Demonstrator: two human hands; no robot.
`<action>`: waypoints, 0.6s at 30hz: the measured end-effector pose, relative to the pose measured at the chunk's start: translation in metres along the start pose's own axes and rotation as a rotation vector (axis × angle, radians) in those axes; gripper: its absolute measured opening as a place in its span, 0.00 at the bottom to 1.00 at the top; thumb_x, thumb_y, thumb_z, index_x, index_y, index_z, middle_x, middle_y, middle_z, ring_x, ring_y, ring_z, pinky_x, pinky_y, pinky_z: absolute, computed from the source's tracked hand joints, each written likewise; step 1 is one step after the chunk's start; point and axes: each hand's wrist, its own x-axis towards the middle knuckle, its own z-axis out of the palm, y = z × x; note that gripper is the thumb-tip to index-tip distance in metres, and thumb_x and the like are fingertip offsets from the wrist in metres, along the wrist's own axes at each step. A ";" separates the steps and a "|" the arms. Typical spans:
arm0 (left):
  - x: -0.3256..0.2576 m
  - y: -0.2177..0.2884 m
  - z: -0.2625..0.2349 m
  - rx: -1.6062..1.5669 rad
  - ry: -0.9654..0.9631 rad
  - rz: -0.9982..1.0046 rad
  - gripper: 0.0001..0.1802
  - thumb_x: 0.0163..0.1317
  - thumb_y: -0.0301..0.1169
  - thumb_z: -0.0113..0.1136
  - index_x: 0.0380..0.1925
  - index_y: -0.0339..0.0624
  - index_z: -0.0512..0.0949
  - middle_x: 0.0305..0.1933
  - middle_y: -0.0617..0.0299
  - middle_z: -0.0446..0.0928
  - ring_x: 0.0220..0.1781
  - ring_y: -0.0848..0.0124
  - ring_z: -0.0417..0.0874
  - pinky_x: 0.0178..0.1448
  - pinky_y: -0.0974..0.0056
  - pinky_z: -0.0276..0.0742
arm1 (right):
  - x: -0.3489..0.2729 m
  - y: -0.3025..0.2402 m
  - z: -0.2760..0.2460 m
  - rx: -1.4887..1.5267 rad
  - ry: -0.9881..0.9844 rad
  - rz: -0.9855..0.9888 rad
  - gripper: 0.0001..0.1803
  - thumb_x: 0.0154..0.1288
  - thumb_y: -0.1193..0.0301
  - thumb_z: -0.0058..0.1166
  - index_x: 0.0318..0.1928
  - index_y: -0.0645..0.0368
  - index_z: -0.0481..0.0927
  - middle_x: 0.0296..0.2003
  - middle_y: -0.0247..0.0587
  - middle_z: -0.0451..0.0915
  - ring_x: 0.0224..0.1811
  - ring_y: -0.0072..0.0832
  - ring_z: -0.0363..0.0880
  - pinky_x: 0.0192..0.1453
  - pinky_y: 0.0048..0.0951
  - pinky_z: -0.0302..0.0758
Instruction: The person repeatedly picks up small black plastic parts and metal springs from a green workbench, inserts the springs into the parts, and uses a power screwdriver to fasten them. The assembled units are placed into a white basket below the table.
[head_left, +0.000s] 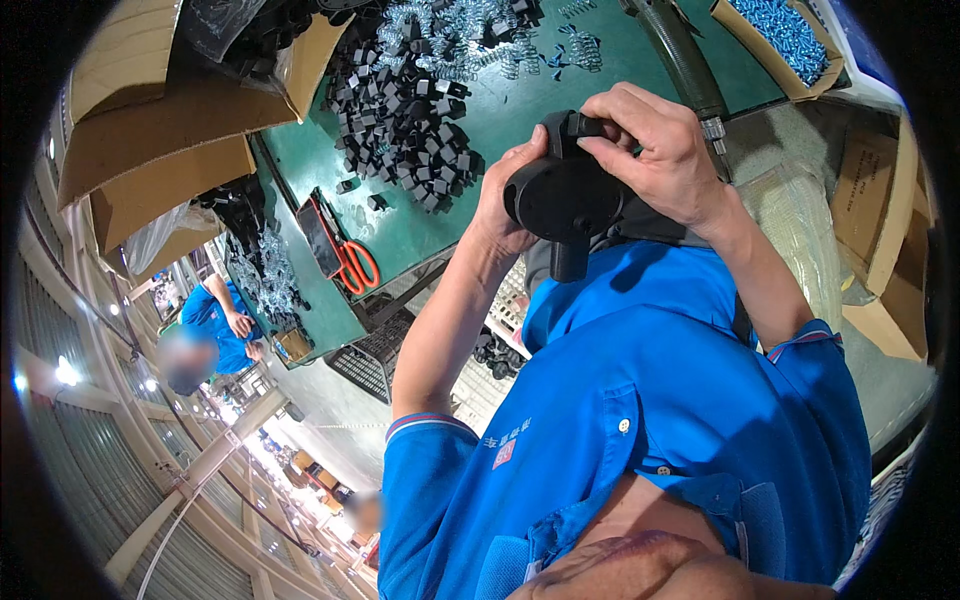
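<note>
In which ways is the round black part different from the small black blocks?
The round black part is larger than each of the small black blocks. The part is in the left hand; the blocks lie mostly heaped on the green table. Both are black.

Scissors with orange-red handles (356, 268) lie on the green tabletop (425, 236), right beside a dark, flat, phone-like slab (320, 240). At the upper left, a large open cardboard carton (150, 140) spreads its flaps past the table's edge, and clear plastic film (158, 240) bunches up just below it. A co-worker in a blue shirt (207, 312) is at the far left (the fisheye tips that figure nearly sideways), near a small open carton (293, 345) on the table's corner. A dark slatted crate (362, 367) sits below the table edge. More cardboard boxes (880, 205) stand at the right, beside a translucent yellowish plastic sheet (800, 230). Bright lamps (66, 372) glow at the left.
</note>
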 end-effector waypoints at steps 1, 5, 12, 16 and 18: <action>0.000 0.000 -0.001 -0.015 -0.011 -0.004 0.27 0.73 0.47 0.50 0.55 0.32 0.74 0.49 0.49 0.81 0.47 0.63 0.86 0.51 0.60 0.85 | 0.000 -0.001 0.000 -0.002 -0.003 0.008 0.11 0.55 0.83 0.63 0.40 0.66 0.78 0.28 0.37 0.73 0.25 0.22 0.71 0.28 0.23 0.69; 0.001 -0.003 -0.010 -0.061 -0.043 -0.011 0.25 0.72 0.46 0.52 0.54 0.33 0.75 0.48 0.50 0.81 0.46 0.63 0.86 0.51 0.60 0.85 | -0.003 -0.003 0.003 -0.003 0.005 0.072 0.11 0.56 0.82 0.64 0.40 0.65 0.78 0.28 0.36 0.74 0.24 0.19 0.70 0.27 0.23 0.69; 0.000 -0.009 0.006 0.151 0.058 0.140 0.24 0.71 0.45 0.54 0.52 0.34 0.76 0.44 0.55 0.82 0.41 0.69 0.84 0.47 0.65 0.83 | -0.014 -0.007 0.016 0.207 0.118 0.349 0.08 0.59 0.79 0.63 0.38 0.65 0.77 0.26 0.33 0.77 0.21 0.12 0.70 0.24 0.19 0.67; -0.003 -0.005 0.007 0.217 0.079 0.119 0.22 0.71 0.44 0.56 0.48 0.34 0.78 0.41 0.57 0.83 0.36 0.73 0.83 0.42 0.68 0.81 | -0.015 0.001 0.013 0.169 0.051 0.289 0.08 0.61 0.80 0.62 0.39 0.66 0.77 0.27 0.33 0.78 0.22 0.11 0.74 0.24 0.17 0.68; -0.004 0.003 -0.001 0.298 0.078 0.111 0.21 0.70 0.44 0.56 0.46 0.34 0.79 0.38 0.58 0.83 0.34 0.74 0.83 0.40 0.69 0.80 | -0.014 0.004 0.008 0.126 -0.012 0.204 0.08 0.61 0.80 0.61 0.40 0.66 0.77 0.27 0.33 0.78 0.23 0.11 0.75 0.24 0.17 0.68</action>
